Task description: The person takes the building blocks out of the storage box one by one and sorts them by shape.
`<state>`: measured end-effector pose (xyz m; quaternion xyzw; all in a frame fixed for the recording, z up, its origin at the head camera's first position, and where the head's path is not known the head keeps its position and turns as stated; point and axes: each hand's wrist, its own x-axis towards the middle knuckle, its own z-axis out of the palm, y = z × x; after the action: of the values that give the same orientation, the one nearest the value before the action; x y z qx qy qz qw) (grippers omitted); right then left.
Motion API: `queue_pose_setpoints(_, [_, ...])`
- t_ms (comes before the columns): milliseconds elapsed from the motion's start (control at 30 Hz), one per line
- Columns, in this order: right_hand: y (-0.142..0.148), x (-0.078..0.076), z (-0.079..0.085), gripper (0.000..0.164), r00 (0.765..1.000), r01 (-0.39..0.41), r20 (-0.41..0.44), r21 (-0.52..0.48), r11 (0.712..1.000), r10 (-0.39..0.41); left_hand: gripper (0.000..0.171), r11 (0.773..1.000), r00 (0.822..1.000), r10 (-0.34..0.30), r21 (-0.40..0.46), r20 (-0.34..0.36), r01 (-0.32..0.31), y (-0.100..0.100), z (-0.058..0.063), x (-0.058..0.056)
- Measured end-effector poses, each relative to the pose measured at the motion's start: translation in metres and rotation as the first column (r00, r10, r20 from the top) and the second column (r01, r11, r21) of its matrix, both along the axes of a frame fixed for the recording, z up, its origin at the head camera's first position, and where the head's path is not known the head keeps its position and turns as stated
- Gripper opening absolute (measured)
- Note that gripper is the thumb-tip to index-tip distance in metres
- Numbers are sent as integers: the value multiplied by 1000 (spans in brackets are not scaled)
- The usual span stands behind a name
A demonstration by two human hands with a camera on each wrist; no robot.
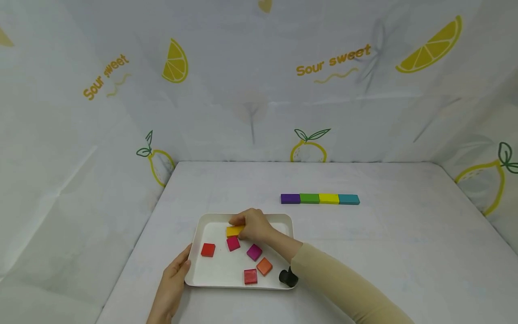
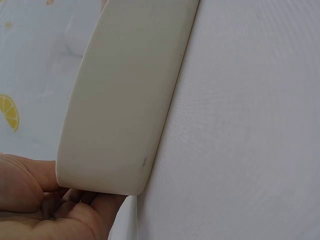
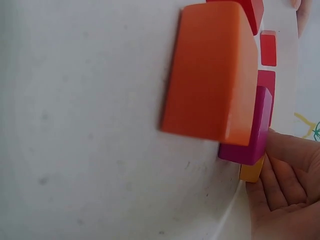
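Fingers: right hand [image 1: 256, 226] pinches the amber block [image 1: 234, 231], inside the tray by its far wall; left hand [image 1: 173, 280] grips the tray's left rim, thumb and fingers to either side. Lemon-print cloth [image 1: 226, 117] behind. White table [image 1: 388, 256] in front of it. Tan sleeve [image 1: 344, 288] on right arm, reaching over the tray's right side. Tray [image 1: 220, 274] white, shallow, rounded corners. Beyond it to the right, a row on the table, end to end: purple [image 1: 290, 199], green [image 1: 309, 199], yellow [image 1: 329, 199], teal [image 1: 349, 199]. Black device [image 1: 288, 277] beside the cuff, over the tray's near right corner. Small blocks in tray: red [image 1: 208, 250] at left; pink [image 1: 233, 243] just nearside of amber; magenta [image 1: 254, 252] mid-right; orange [image 1: 265, 267] nearer; crimson [image 1: 250, 276] by the near wall. Whether pink touches amber, cannot tell.
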<state>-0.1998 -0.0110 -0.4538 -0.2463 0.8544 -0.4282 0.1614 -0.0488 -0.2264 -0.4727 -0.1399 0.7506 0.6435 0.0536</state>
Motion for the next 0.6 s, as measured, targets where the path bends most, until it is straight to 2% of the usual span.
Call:
queue_pose_setpoints(267, [1,0,2,38,1000,-3,-17,3,1000,3,50,1000,1000,-5,16,-26,6,0,-1,1])
queue_pose_setpoints(433, [6,-4,16,38,999,20,-25,-15,1000,-21,50,1000,1000,-8,5,-11,8,-1,-1,1])
queue_pose_setpoints(600, [16,-14,34,38,996,89,-12,-93,992,-90,50,1000,1000,-6,-11,2,6,-1,0,1])
